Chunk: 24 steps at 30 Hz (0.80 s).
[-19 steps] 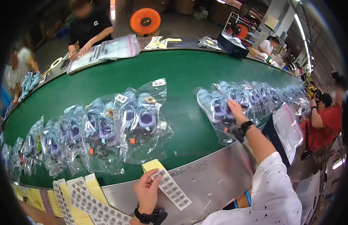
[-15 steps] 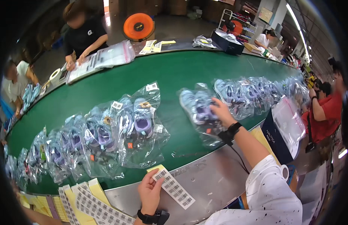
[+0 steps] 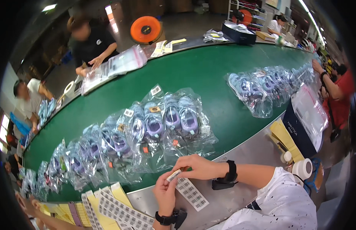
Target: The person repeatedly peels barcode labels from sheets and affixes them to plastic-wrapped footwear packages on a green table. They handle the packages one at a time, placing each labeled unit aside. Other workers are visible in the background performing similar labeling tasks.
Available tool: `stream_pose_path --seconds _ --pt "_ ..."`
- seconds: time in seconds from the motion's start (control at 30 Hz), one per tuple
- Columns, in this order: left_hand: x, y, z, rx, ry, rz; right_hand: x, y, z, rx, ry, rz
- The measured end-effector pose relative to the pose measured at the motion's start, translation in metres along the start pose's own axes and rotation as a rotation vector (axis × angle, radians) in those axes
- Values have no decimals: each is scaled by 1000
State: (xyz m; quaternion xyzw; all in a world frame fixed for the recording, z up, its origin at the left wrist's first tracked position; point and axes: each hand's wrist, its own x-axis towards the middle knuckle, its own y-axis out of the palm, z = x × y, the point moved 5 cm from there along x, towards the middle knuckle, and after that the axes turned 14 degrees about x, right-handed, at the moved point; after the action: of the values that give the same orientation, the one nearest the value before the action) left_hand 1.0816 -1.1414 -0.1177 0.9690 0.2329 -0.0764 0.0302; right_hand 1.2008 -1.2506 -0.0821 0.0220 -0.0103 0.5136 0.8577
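Observation:
My left hand grips a short white strip of barcode labels over the metal ledge at the belt's near side. My right hand meets it from the right and pinches one small label at the strip's top end. Both wrists wear black bands. Just beyond my hands, a row of overlapping clear bags with lilac and blue children's shoes lies on the green conveyor belt. A second cluster of bagged shoes lies farther right on the belt.
More label sheets and yellow backing papers lie at lower left. A dark box holding clear bags and a white roll stand at my right. A person in black works across the belt; a person in red stands at right.
My right hand left the bagged shoes on the right and came back to the label strip in my left hand, now pinching a label. The bags have shifted left in view.

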Motion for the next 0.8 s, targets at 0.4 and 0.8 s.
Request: stream_pose_path --seconds 0.4,0.8 --pt "-1 7 1 130 3 43 -16 -3 4 -235 -168 -192" --pt "9 26 9 29 -151 140 -30 -22 65 -447 -544 -236"
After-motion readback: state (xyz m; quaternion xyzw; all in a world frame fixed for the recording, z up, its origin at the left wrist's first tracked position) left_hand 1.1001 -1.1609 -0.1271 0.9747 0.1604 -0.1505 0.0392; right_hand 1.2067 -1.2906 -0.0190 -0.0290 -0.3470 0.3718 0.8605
